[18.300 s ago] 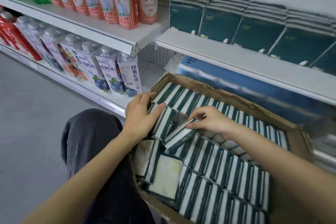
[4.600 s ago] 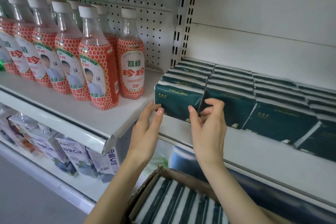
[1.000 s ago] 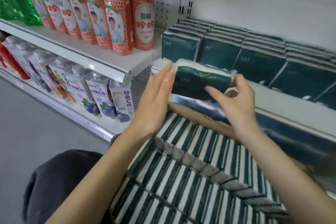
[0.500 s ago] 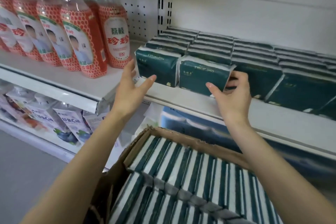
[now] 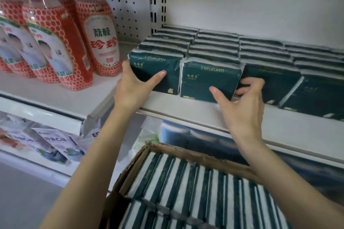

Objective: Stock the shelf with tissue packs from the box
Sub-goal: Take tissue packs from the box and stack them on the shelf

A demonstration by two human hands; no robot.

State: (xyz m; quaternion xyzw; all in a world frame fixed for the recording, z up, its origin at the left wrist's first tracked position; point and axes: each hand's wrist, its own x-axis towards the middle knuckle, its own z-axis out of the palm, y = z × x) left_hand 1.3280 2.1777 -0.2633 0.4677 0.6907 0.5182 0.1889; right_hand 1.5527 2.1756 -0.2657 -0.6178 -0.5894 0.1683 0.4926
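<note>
Bottles [image 5: 98, 37] with red labels stand just left of the tissue rows on the shelf [image 5: 186, 111], beside our left hand [image 5: 134, 87], which cups the end pack [image 5: 154, 68], thumb flat on its front, fingers round its left side. Our right hand [image 5: 242, 106] pinches the second pack [image 5: 206, 78], thumb on its front, fingers curled into the gap on its right. Both packs stand upright, side by side; the box [image 5: 186, 154] sits below.

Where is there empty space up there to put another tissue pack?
A bare strip runs along the front edge of the tissue shelf, before the tissue packs, widest right of the right hand. Another bare patch lies before the red bottles. The pack rows behind stand tight, and the cardboard box is crammed.
</note>
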